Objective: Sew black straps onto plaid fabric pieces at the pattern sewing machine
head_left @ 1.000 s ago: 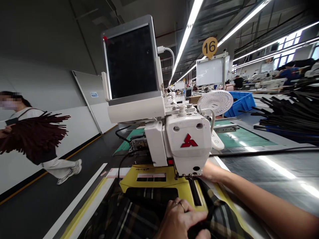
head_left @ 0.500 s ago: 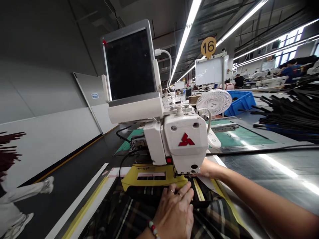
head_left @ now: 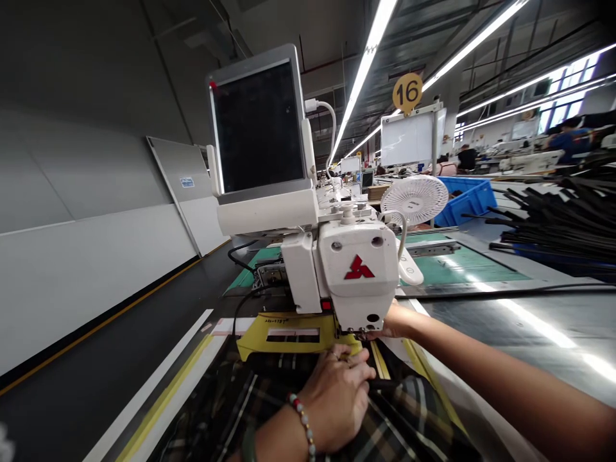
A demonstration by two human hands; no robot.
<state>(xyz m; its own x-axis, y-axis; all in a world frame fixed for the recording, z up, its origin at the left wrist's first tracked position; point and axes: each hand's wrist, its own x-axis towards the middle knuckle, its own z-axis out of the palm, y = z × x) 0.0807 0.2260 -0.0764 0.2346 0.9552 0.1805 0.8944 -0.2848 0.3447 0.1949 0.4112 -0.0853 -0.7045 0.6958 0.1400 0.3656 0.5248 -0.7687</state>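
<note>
My left hand (head_left: pixel 337 391), with a beaded bracelet, lies on dark plaid fabric (head_left: pixel 269 410) below the sewing machine head (head_left: pixel 359 276). Its fingers are bent and closed on the cloth at the near edge of a yellow template (head_left: pixel 289 343) with a rectangular slot. The fingertips are partly hidden. My right hand (head_left: pixel 395 321) reaches in from the right, beside and behind the lower machine head. The head covers its fingers, so what they hold does not show. Narrow yellow strips (head_left: pixel 379 360) run over the fabric between the two hands.
A dark screen (head_left: pixel 258 128) stands above the machine at left. A white fan (head_left: pixel 414 200) is on its right. Farther right are a blue crate (head_left: pixel 464 199) and a heap of dark strips (head_left: pixel 563 221). A metal tabletop (head_left: pixel 520 346) extends under my right arm.
My left hand has gone from lying flat to bent fingers, its wrist swinging left. My right hand stays by the machine head. The walking person at left has almost left view.
</note>
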